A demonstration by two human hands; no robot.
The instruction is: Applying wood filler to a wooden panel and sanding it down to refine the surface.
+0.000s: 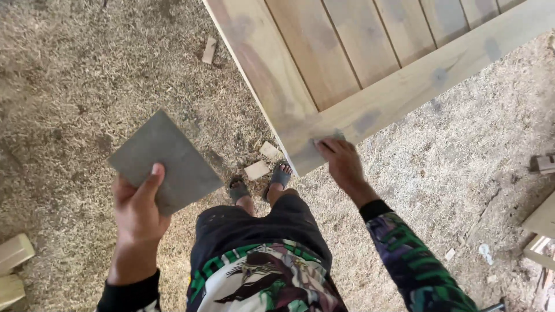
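My left hand (pixel 137 209) holds up a flat grey square board (pixel 167 159) by its near corner, thumb on top, out to the left over the sawdust floor. My right hand (pixel 341 162) presses a small grey pad (pixel 326 138) against the near corner of a large wooden panel door (pixel 370 63), which lies flat and raised in front of me. The panel has a plain frame and several vertical slats, with grey smears on the frame. The pad is mostly hidden under my fingers.
Sawdust covers the floor (pixel 87 86). Small wood offcuts (pixel 257 169) lie by my sandalled feet (pixel 260 188); another offcut (pixel 209 51) lies farther off. Pale blocks (pixel 14 254) sit at the left edge. Timber pieces (pixel 543 225) lie at the right edge.
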